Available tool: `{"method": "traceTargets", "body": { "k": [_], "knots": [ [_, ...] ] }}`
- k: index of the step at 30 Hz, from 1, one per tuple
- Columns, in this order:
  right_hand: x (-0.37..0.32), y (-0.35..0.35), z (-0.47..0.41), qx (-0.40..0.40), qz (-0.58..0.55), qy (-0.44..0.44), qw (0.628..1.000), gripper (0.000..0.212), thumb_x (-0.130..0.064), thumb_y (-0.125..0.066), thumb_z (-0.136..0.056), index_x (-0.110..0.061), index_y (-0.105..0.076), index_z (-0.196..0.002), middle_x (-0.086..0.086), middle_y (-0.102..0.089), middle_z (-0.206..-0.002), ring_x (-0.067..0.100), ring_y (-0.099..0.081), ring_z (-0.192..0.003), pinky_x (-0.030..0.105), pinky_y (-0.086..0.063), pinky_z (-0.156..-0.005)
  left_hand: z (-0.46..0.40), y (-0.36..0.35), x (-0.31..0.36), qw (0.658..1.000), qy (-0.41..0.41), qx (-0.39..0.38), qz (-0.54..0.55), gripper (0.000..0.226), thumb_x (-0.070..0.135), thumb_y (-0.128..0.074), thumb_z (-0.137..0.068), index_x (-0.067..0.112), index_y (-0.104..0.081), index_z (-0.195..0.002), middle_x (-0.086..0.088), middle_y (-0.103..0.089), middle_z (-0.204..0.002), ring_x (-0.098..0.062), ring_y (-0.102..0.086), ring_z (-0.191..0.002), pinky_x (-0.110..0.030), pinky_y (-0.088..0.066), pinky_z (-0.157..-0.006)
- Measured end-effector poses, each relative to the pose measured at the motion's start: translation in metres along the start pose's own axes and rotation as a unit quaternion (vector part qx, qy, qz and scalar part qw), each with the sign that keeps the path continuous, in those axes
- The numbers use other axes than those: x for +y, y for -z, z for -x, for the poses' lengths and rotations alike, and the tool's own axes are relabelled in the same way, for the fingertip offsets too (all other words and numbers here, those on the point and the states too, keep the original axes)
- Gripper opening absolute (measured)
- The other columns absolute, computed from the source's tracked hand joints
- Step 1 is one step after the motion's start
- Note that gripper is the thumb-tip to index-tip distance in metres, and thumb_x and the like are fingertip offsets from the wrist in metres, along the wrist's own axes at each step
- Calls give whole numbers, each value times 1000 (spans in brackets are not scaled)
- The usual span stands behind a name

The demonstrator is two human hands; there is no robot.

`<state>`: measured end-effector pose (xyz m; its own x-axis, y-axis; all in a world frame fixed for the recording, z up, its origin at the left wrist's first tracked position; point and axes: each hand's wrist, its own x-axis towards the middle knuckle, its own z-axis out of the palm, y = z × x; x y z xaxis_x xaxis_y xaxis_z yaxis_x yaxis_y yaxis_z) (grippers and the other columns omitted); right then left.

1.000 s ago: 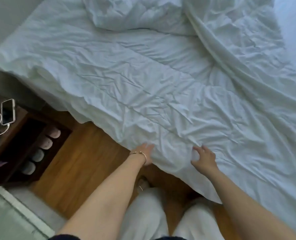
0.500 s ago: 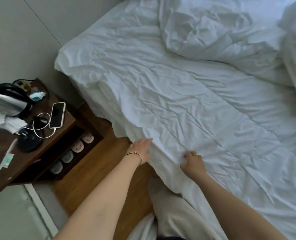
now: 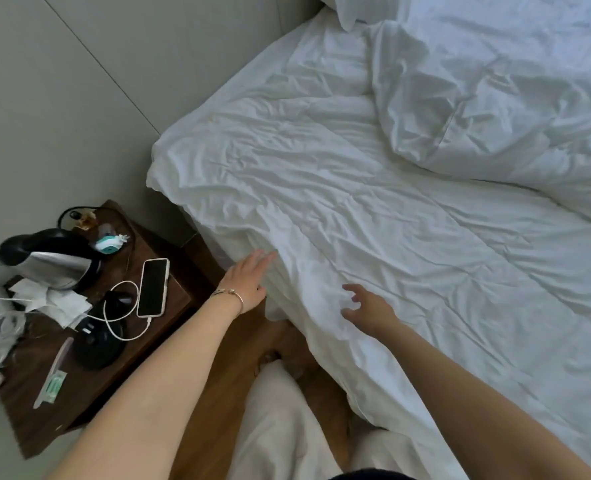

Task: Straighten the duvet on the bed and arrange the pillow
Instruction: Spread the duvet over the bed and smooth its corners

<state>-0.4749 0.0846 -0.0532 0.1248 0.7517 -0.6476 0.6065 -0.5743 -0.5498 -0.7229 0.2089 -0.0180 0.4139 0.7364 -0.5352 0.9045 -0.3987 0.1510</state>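
Note:
A wrinkled white duvet [image 3: 373,202] covers the bed and hangs over its near edge. A bunched fold of white bedding [image 3: 495,98] lies at the upper right, and a pillow corner [image 3: 353,12] shows at the top. My left hand [image 3: 245,282], with a bracelet on the wrist, is flat and open beside the duvet's hanging edge, fingertips touching the fabric. Just above the duvet near the edge, my right hand [image 3: 366,306] hovers with its fingers spread and curled, holding nothing.
A dark wooden nightstand [image 3: 169,306] stands left of the bed with a kettle [image 3: 52,261], a phone [image 3: 153,287] on a white cable, tissues and small items. Grey wall panels run behind it. Wooden floor and my legs in light trousers lie below.
The view has swung left toward the head of the bed and the nightstand. Both hands have moved along the duvet edge that way, and the right hand's fingers have spread apart.

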Motion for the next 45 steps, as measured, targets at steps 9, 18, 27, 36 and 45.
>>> {"method": "traceTargets", "body": {
  "k": [9,18,27,36,45],
  "knots": [
    [-133,-84,-81,44,47,6,998,99,-50,-72,-77,-49,-3,-149,6,-26,-153,29,-34,-135,40,-42,-101,-140,37,-138,981,-123,-54,-138,81,39,-55,-93,48,4,-148,7,-4,-158,-28,-2,-145,-63,-5,-111],
    [-178,-103,-106,127,79,-132,980,87,4,-50,-84,-50,-23,-146,3,-50,-104,23,-53,-88,29,-38,-73,-196,63,-194,901,-360,-95,-222,78,-3,-46,-88,43,-23,-147,1,-47,-127,-24,-47,-108,-35,-48,-75],
    [-183,-122,-101,76,-22,-199,977,44,-30,-59,-87,-45,-52,-128,-10,-50,-129,10,-49,-116,28,-46,-90,-200,82,-247,936,-242,-235,-98,36,38,-44,-94,40,-56,-129,5,-55,-134,-19,-53,-117,-34,-44,-98],
    [-262,-133,-195,101,24,-178,978,64,-35,-55,-89,-48,-27,-145,-7,2,-161,31,7,-146,43,-39,-106,-323,144,-291,999,-11,31,-26,111,74,-68,-63,52,1,-147,0,17,-159,-37,14,-145,-67,2,-109],
    [-272,-134,-207,95,70,-186,976,69,-38,-55,-90,-55,-16,-144,-7,5,-160,34,3,-146,45,-43,-100,-335,176,-364,994,-45,95,-13,79,60,-59,-83,36,-19,-147,-11,-47,-134,-37,-57,-109,-43,-44,-82]
  ]
}}
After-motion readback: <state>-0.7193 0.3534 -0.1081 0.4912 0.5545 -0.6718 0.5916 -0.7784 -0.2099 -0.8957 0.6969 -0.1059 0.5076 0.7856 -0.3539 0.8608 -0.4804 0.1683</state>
